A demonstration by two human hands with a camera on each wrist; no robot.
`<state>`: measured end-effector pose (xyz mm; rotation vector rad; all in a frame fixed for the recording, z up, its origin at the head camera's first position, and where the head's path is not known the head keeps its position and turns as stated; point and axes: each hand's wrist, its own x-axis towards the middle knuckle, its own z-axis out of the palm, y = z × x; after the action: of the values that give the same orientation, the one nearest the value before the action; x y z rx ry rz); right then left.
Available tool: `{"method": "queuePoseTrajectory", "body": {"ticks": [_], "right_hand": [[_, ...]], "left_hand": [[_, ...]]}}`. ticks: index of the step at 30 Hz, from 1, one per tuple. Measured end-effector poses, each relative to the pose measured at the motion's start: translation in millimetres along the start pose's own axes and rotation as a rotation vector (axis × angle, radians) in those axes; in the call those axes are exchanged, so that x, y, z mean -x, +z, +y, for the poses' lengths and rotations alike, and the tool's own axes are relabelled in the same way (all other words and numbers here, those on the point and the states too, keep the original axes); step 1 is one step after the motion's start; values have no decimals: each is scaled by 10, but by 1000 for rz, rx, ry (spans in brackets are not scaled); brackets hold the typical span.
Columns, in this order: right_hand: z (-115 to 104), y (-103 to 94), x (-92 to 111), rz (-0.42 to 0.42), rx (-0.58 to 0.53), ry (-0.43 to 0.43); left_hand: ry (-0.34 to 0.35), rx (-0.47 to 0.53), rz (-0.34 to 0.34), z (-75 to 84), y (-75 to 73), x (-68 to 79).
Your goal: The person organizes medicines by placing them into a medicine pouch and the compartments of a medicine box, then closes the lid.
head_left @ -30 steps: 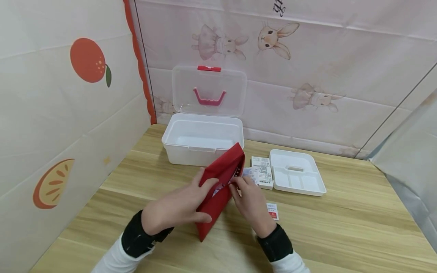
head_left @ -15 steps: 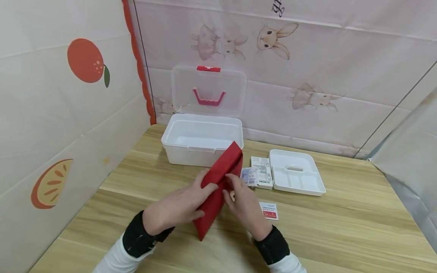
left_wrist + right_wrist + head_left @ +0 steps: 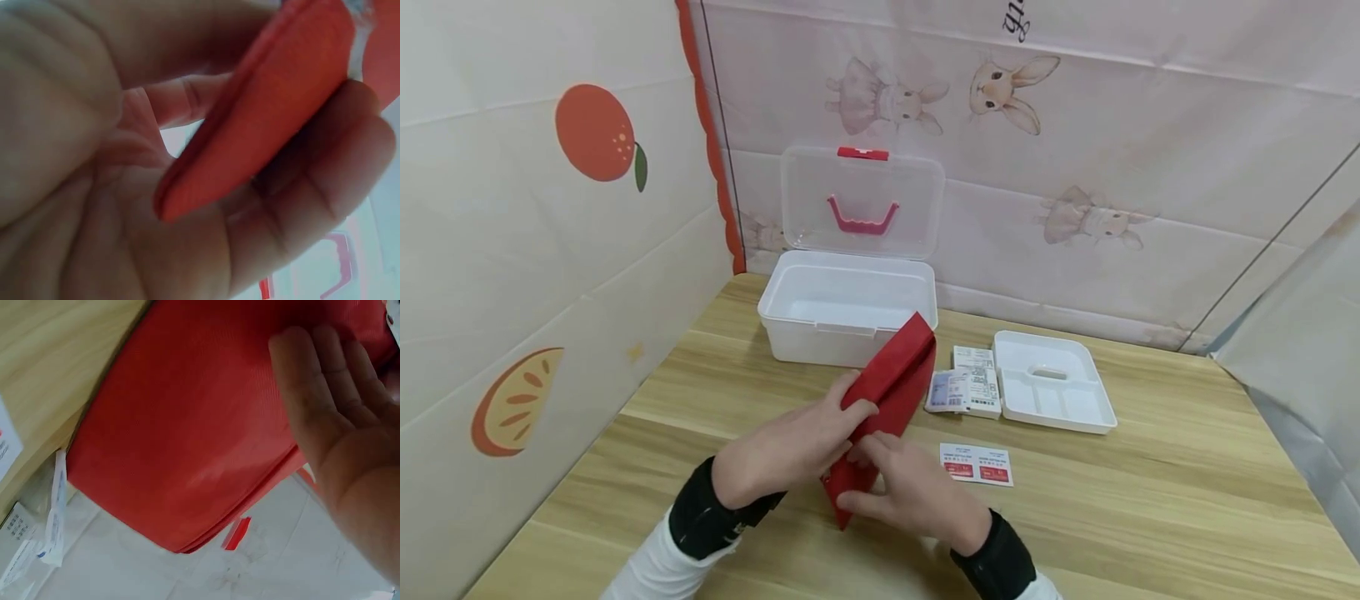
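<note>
A flat red pouch (image 3: pixel 906 396) stands tilted on its edge over the table in the head view, in front of the white box. My left hand (image 3: pixel 797 446) grips it from the left, thumb on the near side; in the left wrist view the fingers curl round its red edge (image 3: pixel 275 119). Against the pouch's lower right face lies my right hand (image 3: pixel 917 492). Its fingers (image 3: pixel 337 375) are nearly straight on the red fabric in the right wrist view, where the pouch (image 3: pixel 187 425) fills the middle. The pouch's inside is hidden.
Behind stands a white box (image 3: pixel 820 337) with its clear lid (image 3: pixel 805 200) raised. Right of the pouch are a small plastic packet (image 3: pixel 946 392), a printed white box (image 3: pixel 983 383) and a divided white tray (image 3: pixel 1075 383). Two joined red-and-white sachets (image 3: pixel 976 464) lie nearer.
My right hand has moved down and left along the pouch, uncovering the joined sachets. The pouch's mouth, which showed its contents a second ago, has narrowed. The left hand still holds it.
</note>
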<state>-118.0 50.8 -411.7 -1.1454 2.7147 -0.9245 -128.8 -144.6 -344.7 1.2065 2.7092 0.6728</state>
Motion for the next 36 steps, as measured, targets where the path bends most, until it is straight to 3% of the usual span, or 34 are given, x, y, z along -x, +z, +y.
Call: {"method": "queuePoseTrajectory", "body": {"ticks": [2, 9, 17, 21, 29, 36], "right_hand": [[-37, 32, -8, -10, 35, 10], [-123, 180, -34, 108, 164, 39], [-122, 274, -43, 185, 169, -6], [-110, 279, -44, 182, 156, -35], [-45, 162, -38, 104, 189, -203], [0, 149, -29, 112, 200, -232]], "left_hand": [[-15, 6, -9, 4, -7, -2], [-68, 19, -38, 25, -20, -3], [-85, 105, -85, 35, -40, 19], [-90, 128, -90, 27, -55, 40], [-72, 192, -133, -14, -100, 53], [-66, 132, -205, -72, -24, 71]]}}
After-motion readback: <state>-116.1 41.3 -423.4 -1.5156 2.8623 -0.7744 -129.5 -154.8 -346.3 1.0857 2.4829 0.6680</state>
